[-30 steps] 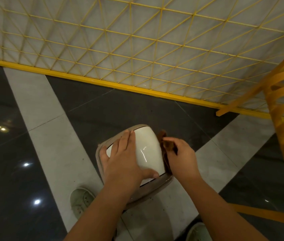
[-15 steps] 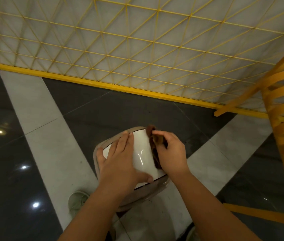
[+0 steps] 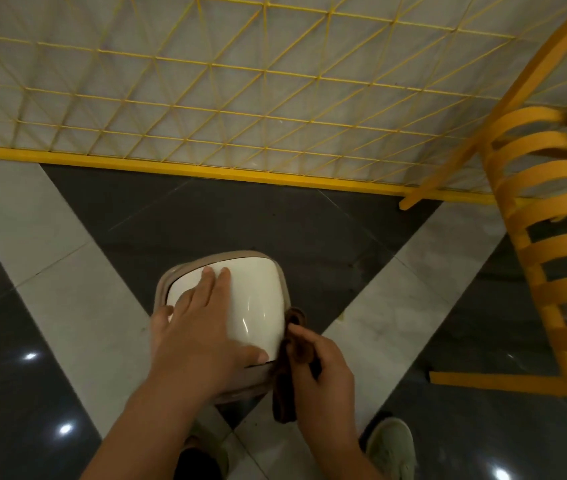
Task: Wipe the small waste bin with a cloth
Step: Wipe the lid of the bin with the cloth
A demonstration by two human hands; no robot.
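A small waste bin [image 3: 256, 296] with a glossy white lid and a beige rim stands on the floor just in front of me. My left hand [image 3: 199, 337] lies flat on the lid, fingers spread, thumb along its near edge. My right hand [image 3: 320, 367] is closed on a dark brown cloth [image 3: 287, 375] and presses it against the bin's right near side. Part of the cloth hangs down below the hand. The bin's body under the lid is mostly hidden by my hands.
The floor is glossy dark tile crossed by pale stripes [image 3: 77, 306]. A yellow mesh fence [image 3: 240, 98] with a yellow base bar runs across the back. A yellow slatted chair [image 3: 552, 237] stands at the right. My shoes [image 3: 393, 448] show at the bottom.
My right hand has slid the cloth from the top right of the lid down to the bin's right near side. My left hand has stayed flat on the lid.
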